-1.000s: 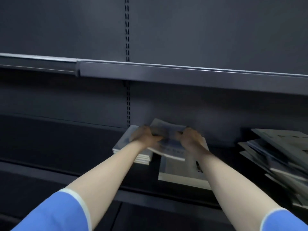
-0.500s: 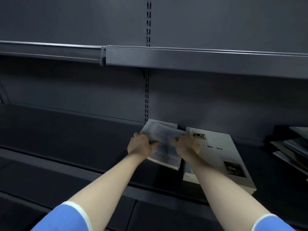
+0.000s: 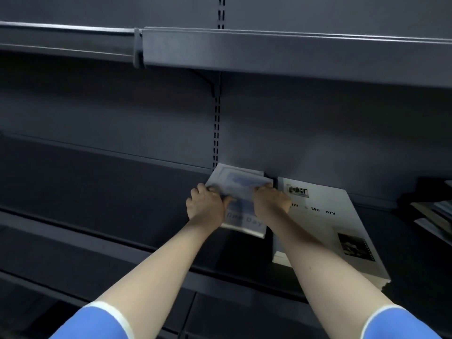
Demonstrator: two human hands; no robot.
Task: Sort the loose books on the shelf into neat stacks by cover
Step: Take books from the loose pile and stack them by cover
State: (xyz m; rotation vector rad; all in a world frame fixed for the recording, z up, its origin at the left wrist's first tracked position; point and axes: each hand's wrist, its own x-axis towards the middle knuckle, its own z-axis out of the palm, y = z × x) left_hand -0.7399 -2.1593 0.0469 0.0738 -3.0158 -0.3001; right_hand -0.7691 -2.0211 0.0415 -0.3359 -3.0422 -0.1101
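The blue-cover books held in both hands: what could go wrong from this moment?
1. The blue-cover books are gripped by the left hand and right hand only at their side edges; a lower copy might slip out.
2. They sit close beside the white-cover stack; setting them down carelessly could overlap it and mix covers.
3. The white-cover stack's near corner looks close to the shelf's front edge; a nudge from the right forearm may push it off.
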